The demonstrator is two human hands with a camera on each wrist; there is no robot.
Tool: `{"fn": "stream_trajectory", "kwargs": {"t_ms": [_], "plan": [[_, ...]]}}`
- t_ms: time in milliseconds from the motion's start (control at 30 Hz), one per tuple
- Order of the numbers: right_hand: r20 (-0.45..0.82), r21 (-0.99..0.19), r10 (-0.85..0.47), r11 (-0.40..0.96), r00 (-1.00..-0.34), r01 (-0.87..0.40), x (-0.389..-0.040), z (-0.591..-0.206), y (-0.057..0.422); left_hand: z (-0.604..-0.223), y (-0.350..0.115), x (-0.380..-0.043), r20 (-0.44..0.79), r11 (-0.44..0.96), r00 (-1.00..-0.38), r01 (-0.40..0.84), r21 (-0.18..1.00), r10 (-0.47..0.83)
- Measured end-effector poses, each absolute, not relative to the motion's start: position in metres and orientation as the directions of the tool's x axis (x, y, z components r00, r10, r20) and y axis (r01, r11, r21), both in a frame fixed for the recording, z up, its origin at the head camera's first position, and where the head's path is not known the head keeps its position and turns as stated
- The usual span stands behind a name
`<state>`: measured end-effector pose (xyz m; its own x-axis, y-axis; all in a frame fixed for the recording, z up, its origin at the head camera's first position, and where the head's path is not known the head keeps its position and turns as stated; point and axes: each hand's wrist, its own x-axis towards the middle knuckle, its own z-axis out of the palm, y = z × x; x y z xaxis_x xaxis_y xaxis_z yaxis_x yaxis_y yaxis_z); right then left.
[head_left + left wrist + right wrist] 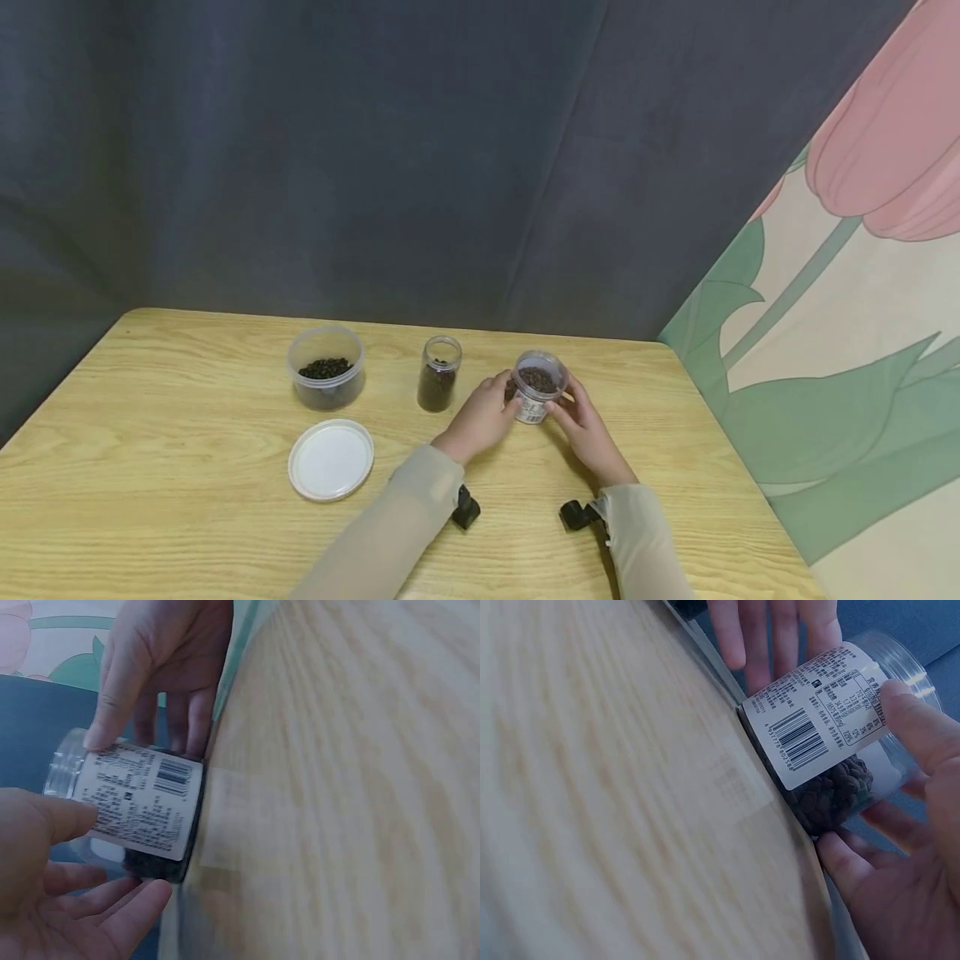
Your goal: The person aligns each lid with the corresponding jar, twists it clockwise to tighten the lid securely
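Note:
A clear plastic jar [532, 410] with a white barcode label stands upright on the table, its top uncovered and dark brown pieces inside. My left hand [478, 422] grips its left side, thumb towards the front. From the right, my right hand [590, 435] grips the same jar, fingers partly behind it. The left wrist view shows the printed label [139, 796] between both hands. Dark, lumpy pieces [836, 791] show through the wall below the label in the right wrist view.
Left of the hands stands a taller clear jar [437, 387] with dark contents. Farther left is a round tub [327, 393] holding dark beans, with a white lid [331, 460] lying in front. A dark curtain [360, 167] hangs behind the wooden table [187, 483].

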<state>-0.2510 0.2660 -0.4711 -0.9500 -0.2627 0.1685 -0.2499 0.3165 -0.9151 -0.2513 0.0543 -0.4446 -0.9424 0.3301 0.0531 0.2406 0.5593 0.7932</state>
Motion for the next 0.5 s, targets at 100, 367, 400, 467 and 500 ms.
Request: {"fn": "stream_trajectory", "kwargs": {"t_ms": [100, 367, 400, 467, 500], "plan": [[0.133, -0.934, -0.237, 0.295, -0.962, -0.202, -0.250, -0.470, 0.267, -0.441, 0.051, -0.249, 0.057, 0.550, -0.939, 0.248, 0.797, 0.339], [0.129, -0.933, -0.232, 0.301, -0.964, -0.198, -0.243, -0.455, 0.266, -0.433, 0.037, -0.237, 0.128, 0.533, -0.915, 0.331, 0.778, 0.382], [0.144, -0.925, -0.228, 0.316, -0.963, -0.213, -0.243, -0.452, 0.265, -0.432, 0.034, -0.234, 0.129, 0.533, -0.913, 0.335, 0.777, 0.386], [0.183, -0.908, -0.216, 0.337, -0.959, -0.249, -0.240, -0.446, 0.264, -0.428, 0.028, -0.228, 0.135, 0.534, -0.908, 0.348, 0.770, 0.397], [0.206, -0.897, -0.206, 0.352, -0.957, -0.269, -0.240, -0.442, 0.263, -0.426, 0.025, -0.226, 0.138, 0.537, -0.904, 0.357, 0.765, 0.404]]}}
